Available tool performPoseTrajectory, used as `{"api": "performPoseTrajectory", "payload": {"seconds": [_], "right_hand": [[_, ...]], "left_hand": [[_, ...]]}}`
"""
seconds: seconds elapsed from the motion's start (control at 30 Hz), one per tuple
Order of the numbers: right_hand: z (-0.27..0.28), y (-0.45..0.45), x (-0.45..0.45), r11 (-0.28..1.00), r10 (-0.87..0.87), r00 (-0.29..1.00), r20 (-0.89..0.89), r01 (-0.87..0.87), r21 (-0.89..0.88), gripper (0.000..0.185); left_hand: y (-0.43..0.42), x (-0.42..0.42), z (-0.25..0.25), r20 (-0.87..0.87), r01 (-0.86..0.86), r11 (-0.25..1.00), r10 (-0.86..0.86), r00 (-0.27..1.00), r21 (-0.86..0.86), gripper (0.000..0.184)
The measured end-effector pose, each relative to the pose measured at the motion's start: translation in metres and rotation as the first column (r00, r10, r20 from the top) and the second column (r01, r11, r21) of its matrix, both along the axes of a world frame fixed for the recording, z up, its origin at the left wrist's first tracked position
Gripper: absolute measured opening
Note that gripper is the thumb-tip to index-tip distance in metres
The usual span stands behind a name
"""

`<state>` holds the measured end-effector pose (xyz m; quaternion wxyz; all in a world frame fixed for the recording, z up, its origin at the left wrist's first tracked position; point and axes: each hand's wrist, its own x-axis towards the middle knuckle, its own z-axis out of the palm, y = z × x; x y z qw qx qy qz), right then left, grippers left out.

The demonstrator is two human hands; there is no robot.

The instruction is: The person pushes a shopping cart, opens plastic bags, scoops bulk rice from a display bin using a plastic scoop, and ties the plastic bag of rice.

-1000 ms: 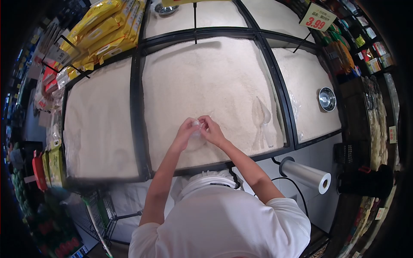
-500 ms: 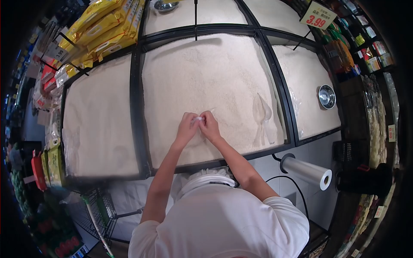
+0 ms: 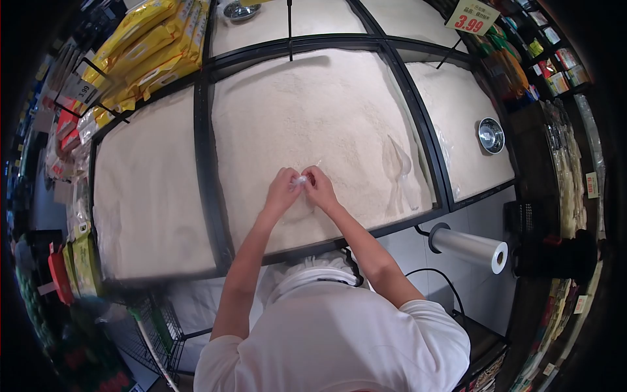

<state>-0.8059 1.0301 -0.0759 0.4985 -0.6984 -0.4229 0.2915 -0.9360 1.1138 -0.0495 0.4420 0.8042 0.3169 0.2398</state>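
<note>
My left hand [image 3: 283, 191] and my right hand [image 3: 320, 189] meet over the front of the middle bin of white rice-like grain [image 3: 294, 117]. Pinched between the fingers of both is the bunched top of a clear plastic bag [image 3: 302, 180]. The rest of the bag is hard to make out against the pale grain, and its contents cannot be told. To the right of my hands, a clear scoop [image 3: 408, 183] lies on the grain.
Black dividers [image 3: 204, 150] separate the bins. A steel bowl [image 3: 491, 136] rests in the right bin, another [image 3: 241, 10] at the back. Yellow packed bags [image 3: 157, 46] are stacked back left. A plastic bag roll [image 3: 470, 247] sticks out front right; a shopping cart [image 3: 153, 333] stands lower left.
The view has shifted and turned slightly. Both hands stay together on the bag's bunched top, with only slight movement of the fingers.
</note>
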Motion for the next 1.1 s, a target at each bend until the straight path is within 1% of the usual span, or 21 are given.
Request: {"api": "performPoseTrajectory", "payload": {"seconds": [0.03,0.13,0.27,0.33,0.43,0.53,0.57,0.63,0.7,0.73,0.83,0.87,0.97,1.0,1.03,1.1], "right_hand": [[0.000,-0.001,0.000,1.000,0.012,1.000,-0.023,-0.011,0.025,0.021],[0.012,-0.012,-0.008,0.998,0.057,0.998,0.013,-0.057,0.031,0.024],[0.004,-0.013,-0.009,1.000,0.017,0.998,0.059,-0.017,-0.002,0.024],[0.004,-0.015,-0.010,1.000,0.002,0.997,0.082,-0.003,0.007,0.025],[0.014,-0.015,-0.012,0.999,-0.044,0.990,0.136,0.044,0.005,0.023],[0.030,-0.015,-0.010,0.993,-0.076,0.986,0.146,0.062,0.100,0.019],[0.036,-0.021,-0.011,0.992,-0.086,0.989,0.122,0.074,0.099,0.019],[0.066,-0.027,-0.011,0.991,-0.090,0.993,0.075,0.081,0.107,0.018],[0.084,-0.033,-0.010,0.967,-0.091,0.994,0.068,0.072,0.243,0.020],[0.087,-0.035,-0.012,0.949,-0.087,0.994,0.058,0.065,0.307,0.022],[0.085,-0.035,-0.009,0.956,-0.051,0.997,0.065,0.030,0.292,0.030],[0.080,-0.037,-0.003,0.965,-0.026,0.999,0.030,0.017,0.261,0.035],[0.060,-0.047,0.012,0.963,-0.163,0.975,-0.154,0.192,0.191,0.032],[0.053,-0.050,0.015,0.959,-0.211,0.946,-0.248,0.249,0.134,0.040],[0.045,-0.053,0.014,0.955,-0.239,0.875,-0.420,0.290,0.061,0.046],[0.035,-0.055,0.008,0.940,-0.299,0.647,-0.702,0.327,-0.099,0.056]], "left_hand": [[-0.002,0.001,0.002,0.002,-0.012,0.999,0.012,1.000,0.047,0.019],[-0.003,0.005,-0.003,-0.066,-0.129,0.988,0.134,0.989,0.081,0.019],[-0.006,0.007,-0.005,0.002,-0.083,0.992,0.083,0.997,0.092,0.021],[-0.006,0.005,0.002,0.042,-0.049,0.995,0.046,0.998,0.090,0.020],[-0.004,0.006,0.009,0.054,-0.039,0.995,0.034,0.998,0.094,0.020],[-0.005,0.007,0.026,0.069,-0.046,0.996,0.041,0.997,0.078,0.020],[-0.011,0.005,0.033,0.110,-0.053,0.997,0.047,0.993,0.058,0.020],[-0.018,0.006,0.056,0.194,-0.082,0.996,0.075,0.978,0.029,0.021],[-0.027,0.008,0.085,0.284,-0.116,0.993,0.105,0.953,0.025,0.019],[-0.030,0.007,0.092,0.324,-0.137,0.990,0.123,0.938,0.022,0.019],[-0.017,0.009,0.086,0.279,-0.183,0.977,0.206,0.938,-0.108,0.019],[-0.019,0.008,0.085,0.261,-0.217,0.973,0.231,0.937,-0.082,0.019],[-0.041,0.006,0.094,0.246,-0.315,0.936,0.345,0.906,-0.156,0.020],[-0.047,0.006,0.100,0.270,-0.327,0.924,0.373,0.888,-0.200,0.021],[-0.053,0.006,0.104,0.278,-0.324,0.919,0.380,0.882,-0.226,0.020],[-0.063,0.004,0.111,0.306,-0.320,0.909,0.395,0.866,-0.269,0.017]]}}
